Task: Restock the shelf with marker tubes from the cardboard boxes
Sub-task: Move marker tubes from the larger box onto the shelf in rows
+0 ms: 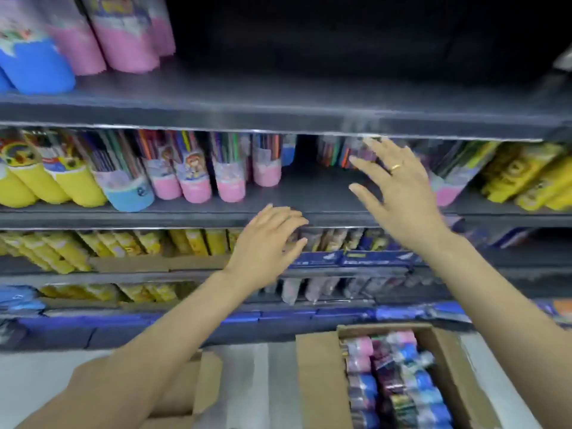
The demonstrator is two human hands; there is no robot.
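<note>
Head view looks down and forward at a stocked shop shelf (309,216), and both hands are up at the middle tier with nothing in them. Her left hand (269,243) hovers at the shelf's front lip, fingers loosely curved and apart, holding nothing. At about two o'clock from it, the right hand (399,187), a ring (396,166) on one finger, reaches into the dark gap in the row, fingers spread and straight; whether the fingertips touch the tubes at the back I cannot tell through the blur.

Pink-capped marker tubes (229,171) stand in a row at ten o'clock from the left hand, with yellow tubes (46,184) farther along at nine. More tubes lie packed in the open cardboard box (322,382) on the floor at five o'clock, well below the hands.

My reading is that this is the gap-making or straightening step between loads: the space on the tier is open and waiting. The next move, I judge, calls for dropping both hands to the box, gripping a few tubes, and standing them upright in the gap beside the pink row without knocking over the leaning ones.
</note>
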